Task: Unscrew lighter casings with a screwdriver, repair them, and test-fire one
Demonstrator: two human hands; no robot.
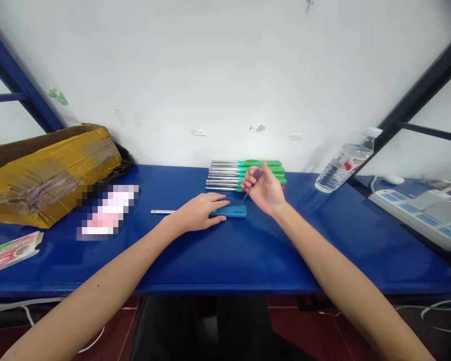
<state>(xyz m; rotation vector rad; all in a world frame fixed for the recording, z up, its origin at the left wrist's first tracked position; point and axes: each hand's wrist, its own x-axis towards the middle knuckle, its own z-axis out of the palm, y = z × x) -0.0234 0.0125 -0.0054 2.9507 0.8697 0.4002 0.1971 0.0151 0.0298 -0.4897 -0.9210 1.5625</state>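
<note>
Head view, clock centred on the blue handle, 12 o'clock towards the wall [218,75].

Item: blue-handled lighter [233,211], long-stemmed utility type by its look. Flat on the tabletop [225,260], metal stem to 9 o'clock, handle end to 3.

Item: left hand [199,213]. Lies over the lighter where stem meets handle; fingers half-spread and lightly bent, thumb along the near edge, holding it down. Presumably so placed to stop it sliding, with the handle's end left exposed.

Item: right hand [266,193]. At 2 o'clock, palm partly upturned; fingers curled closely round a slim pointed tool [244,198], its shaft slanting to 7 o'clock. The grip suits fine aim at the handle's exposed end; whether the tip touches cannot be told.

Item: row of green-handled lighters [265,163]. At 1 o'clock, side by side, stems to 9 o'clock; likely aligned for tidy reach. A red piece [283,188] shows behind the right wrist, mostly hidden.

Surroundings: water bottle [340,168] at 2 o'clock, tilted in view; extension strip [417,218] at 3; taped carton [52,173] at 9. All stand well apart, leaving elbow room.
</note>
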